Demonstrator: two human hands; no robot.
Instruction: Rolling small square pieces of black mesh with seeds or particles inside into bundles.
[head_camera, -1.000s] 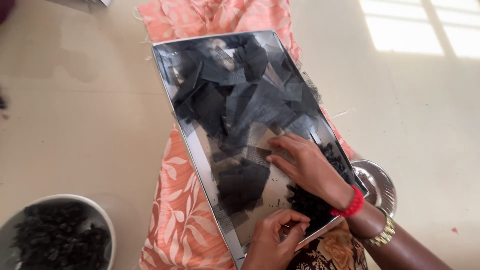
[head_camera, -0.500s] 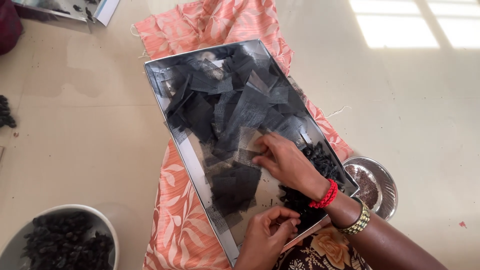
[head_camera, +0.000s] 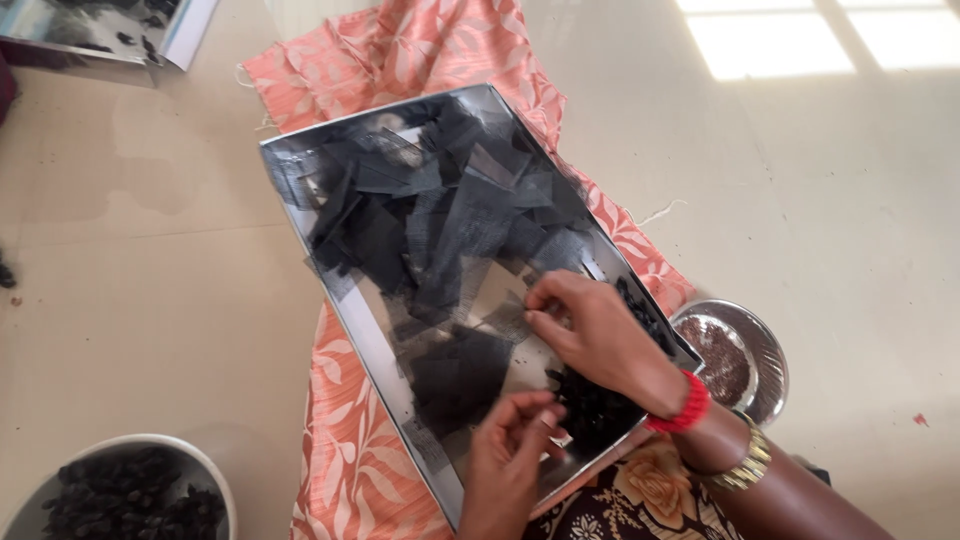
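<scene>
The right hand (head_camera: 600, 335) rested on the metal tray (head_camera: 350, 310), fingertips pinched together on a thin black sheet piece (head_camera: 510, 318) near the tray's middle. The left hand (head_camera: 510, 455), fingers curled together at the near edge, touched the dark clump (head_camera: 590, 405) just right of it.

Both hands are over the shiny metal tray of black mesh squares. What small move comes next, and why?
Probably the right hand should lift the black mesh square pinched at its fingertips toward the left hand. The left hand's fingers are curled together near the pile of small dark pieces at the near end of the shiny metal tray.
</scene>
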